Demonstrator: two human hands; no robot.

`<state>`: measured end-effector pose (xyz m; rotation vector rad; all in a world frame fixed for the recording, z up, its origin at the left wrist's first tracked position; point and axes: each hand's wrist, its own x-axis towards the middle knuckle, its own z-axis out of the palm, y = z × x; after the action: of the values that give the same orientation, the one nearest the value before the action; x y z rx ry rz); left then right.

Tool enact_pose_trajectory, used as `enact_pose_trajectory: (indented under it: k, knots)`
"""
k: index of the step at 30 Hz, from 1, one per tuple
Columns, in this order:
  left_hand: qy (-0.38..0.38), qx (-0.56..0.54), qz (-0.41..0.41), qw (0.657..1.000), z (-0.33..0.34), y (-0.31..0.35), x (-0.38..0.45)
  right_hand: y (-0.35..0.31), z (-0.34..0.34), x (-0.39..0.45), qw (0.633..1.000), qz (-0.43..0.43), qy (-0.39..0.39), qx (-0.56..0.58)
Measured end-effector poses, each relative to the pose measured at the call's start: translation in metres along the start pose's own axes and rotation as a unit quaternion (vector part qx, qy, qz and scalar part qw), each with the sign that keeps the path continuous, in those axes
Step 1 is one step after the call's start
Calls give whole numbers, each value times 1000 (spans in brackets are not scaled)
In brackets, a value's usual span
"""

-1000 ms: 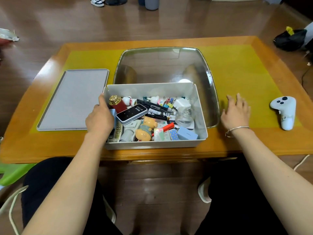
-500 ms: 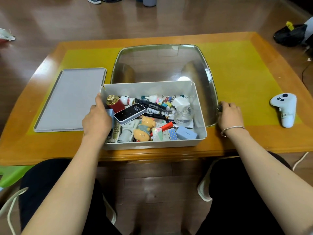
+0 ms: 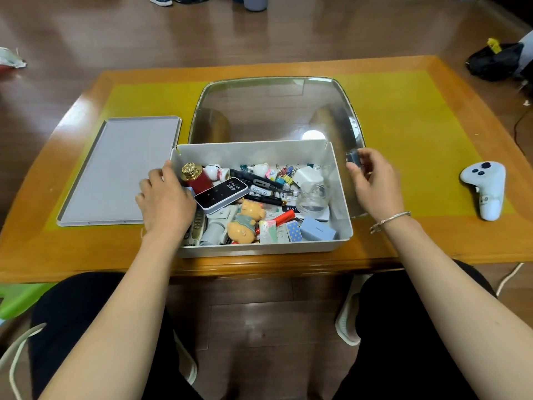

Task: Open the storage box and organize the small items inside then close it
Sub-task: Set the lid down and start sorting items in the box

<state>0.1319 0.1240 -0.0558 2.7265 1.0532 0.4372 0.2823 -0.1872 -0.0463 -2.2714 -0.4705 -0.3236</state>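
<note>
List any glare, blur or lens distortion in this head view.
Head view: a bright lamp reflection glares on the glass panel behind the storage box; wide-angle bending curves the table edges; the small dark item pinched by the right hand is motion-blurred; box contents stay fairly sharp.

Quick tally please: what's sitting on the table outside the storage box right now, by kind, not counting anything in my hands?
Grey lid: 1
Clear tray: 1
White controller: 1
Total: 3
</note>
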Motion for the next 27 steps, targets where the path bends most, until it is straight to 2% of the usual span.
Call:
enact_pose_trajectory:
  k: [2,4,7,9,11,14,18,22,25,27]
  knots:
    - [46,-2,25,999,-3,10,-3,-12,5,-4,999,-20,-17,30]
    - [47,-47,85,994,-3,30,-7,-15,12,-8,998,-35,-33,28]
    - [-50,-115,222,967,5,75,-21,-14,18,-10,997,-63,-32,17]
    - [-117,-98,306,940,17,104,-30,-14,20,-10,997,-64,-35,21]
    - [-166,-65,352,919,28,126,-37,-13,21,-10,997,-62,-37,21]
    - [-191,-41,389,900,40,142,-40,-13,22,-9,998,-49,-44,13]
    - [-198,-61,389,898,45,148,-45,-12,23,-10,998,-36,-47,31]
    - [-218,-152,359,895,35,144,-47,-12,22,-10,997,-38,-50,37]
    - [-186,-222,307,907,19,127,-42,-12,22,-9,997,-44,-52,38]
    - [-153,-229,259,926,9,111,-34,-11,22,-9,997,-41,-55,37]
